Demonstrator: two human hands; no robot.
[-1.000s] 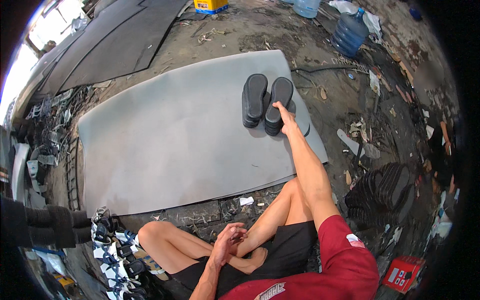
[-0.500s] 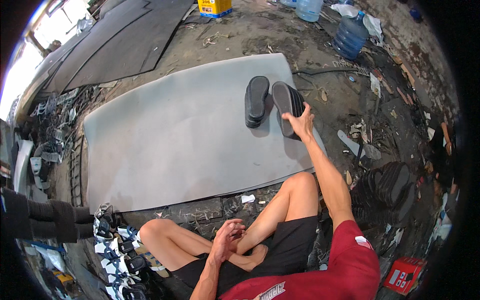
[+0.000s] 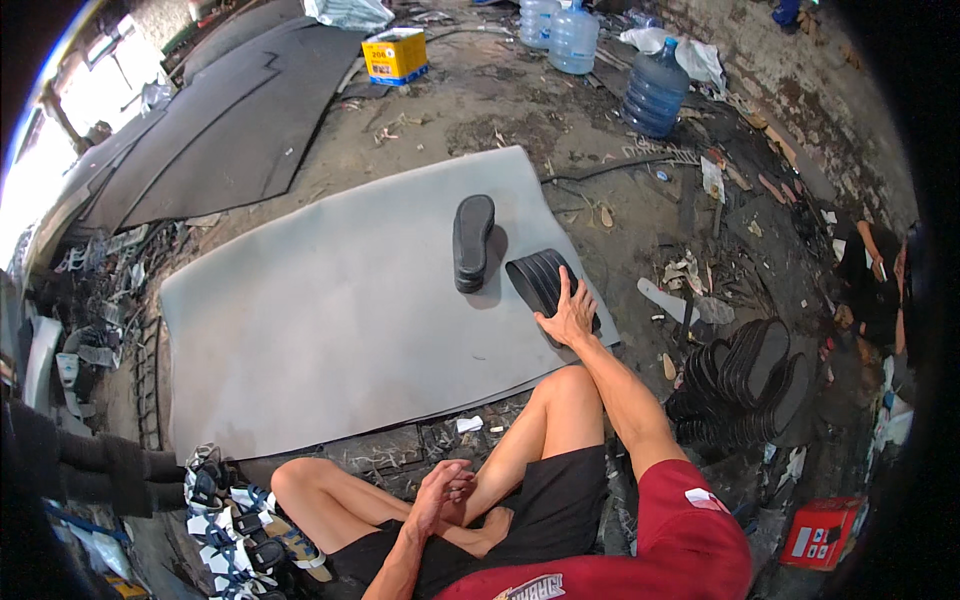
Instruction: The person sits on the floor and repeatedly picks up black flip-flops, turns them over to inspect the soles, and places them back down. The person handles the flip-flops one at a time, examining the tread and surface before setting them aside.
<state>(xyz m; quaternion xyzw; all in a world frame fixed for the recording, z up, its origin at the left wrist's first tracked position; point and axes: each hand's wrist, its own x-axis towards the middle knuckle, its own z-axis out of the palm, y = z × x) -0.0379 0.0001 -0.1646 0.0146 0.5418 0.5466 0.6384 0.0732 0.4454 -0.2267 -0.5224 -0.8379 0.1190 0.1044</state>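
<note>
My right hand (image 3: 570, 315) grips a stack of black shoe soles (image 3: 534, 284), thumb on one side and fingers spread over the other. The stack lies tipped over, its layered edges facing up, at the right end of a grey sheet (image 3: 330, 320). To its left, a second stack of black soles (image 3: 473, 240) stands upright on the sheet, not touched. My left hand (image 3: 445, 492) hovers over my lap near the crossed ankles, fingers loosely bent, with nothing visible in it.
More black soles (image 3: 750, 380) are heaped on the ground at right, near a red box (image 3: 822, 533). Strapped sandals (image 3: 235, 540) are piled at lower left. Dark flat sheets (image 3: 220, 130), a yellow-blue box (image 3: 395, 57) and large blue water bottles (image 3: 656, 90) lie farther off.
The right-hand stack has tipped from upright onto its side under my right hand, and sits closer to me. The left hand's fingers have curled a little more. The whole view has shifted.
</note>
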